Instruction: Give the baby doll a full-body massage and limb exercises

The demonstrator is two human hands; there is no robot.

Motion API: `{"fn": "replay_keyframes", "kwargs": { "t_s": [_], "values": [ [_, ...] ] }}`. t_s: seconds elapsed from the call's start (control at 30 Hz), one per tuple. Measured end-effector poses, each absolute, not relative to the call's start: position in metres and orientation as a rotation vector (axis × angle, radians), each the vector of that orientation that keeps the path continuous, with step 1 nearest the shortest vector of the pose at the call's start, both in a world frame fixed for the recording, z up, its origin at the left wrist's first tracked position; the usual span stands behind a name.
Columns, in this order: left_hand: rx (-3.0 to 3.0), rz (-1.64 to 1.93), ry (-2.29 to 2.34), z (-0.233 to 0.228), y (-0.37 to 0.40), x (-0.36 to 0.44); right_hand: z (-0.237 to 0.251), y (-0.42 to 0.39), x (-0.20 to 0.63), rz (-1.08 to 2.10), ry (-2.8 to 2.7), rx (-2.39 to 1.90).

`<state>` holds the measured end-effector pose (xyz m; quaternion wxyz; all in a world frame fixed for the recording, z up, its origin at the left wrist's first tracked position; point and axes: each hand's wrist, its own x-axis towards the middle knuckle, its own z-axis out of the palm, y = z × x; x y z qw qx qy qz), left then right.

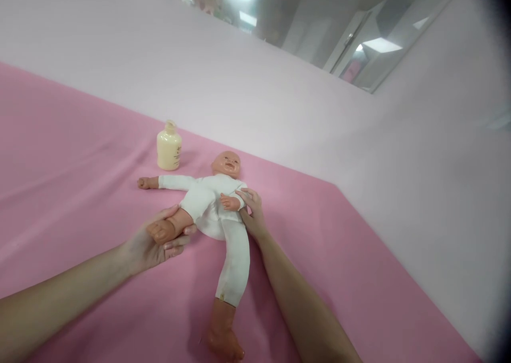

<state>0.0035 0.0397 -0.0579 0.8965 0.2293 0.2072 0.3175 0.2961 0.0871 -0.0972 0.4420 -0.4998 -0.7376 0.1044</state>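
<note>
A baby doll [235,246] with a white cloth body and hard plastic head, hands and feet lies on its back, head away from me. My left hand [157,243] is closed around one lower leg from underneath, and that leg is bent up and raised toward the left. At the doll's other side, my right hand [252,211] grips its bent arm near the wrist; part of my grip is hidden behind the sleeve. The doll's other arm stretches out to the left, and its other leg points toward me.
A pale yellow bottle [169,149] without a cap stands upright beyond the doll's outstretched arm. The pink padded surface [99,310] meets a white wall [279,113] at the back and right. A window [319,27] with light reflections is above.
</note>
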Motion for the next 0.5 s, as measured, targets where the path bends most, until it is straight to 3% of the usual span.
{"fn": "replay_keyframes", "kwargs": {
  "t_s": [0.37, 0.5],
  "values": [
    [0.584, 0.620, 0.426, -0.062, 0.042, 0.001, -0.098, 0.087, 0.293, 0.279, -1.755, -1.213],
    [0.703, 0.554, 0.401, -0.071, 0.044, 0.000, -0.100, 0.091, 0.292, 0.441, -1.541, -1.155]
  ]
}}
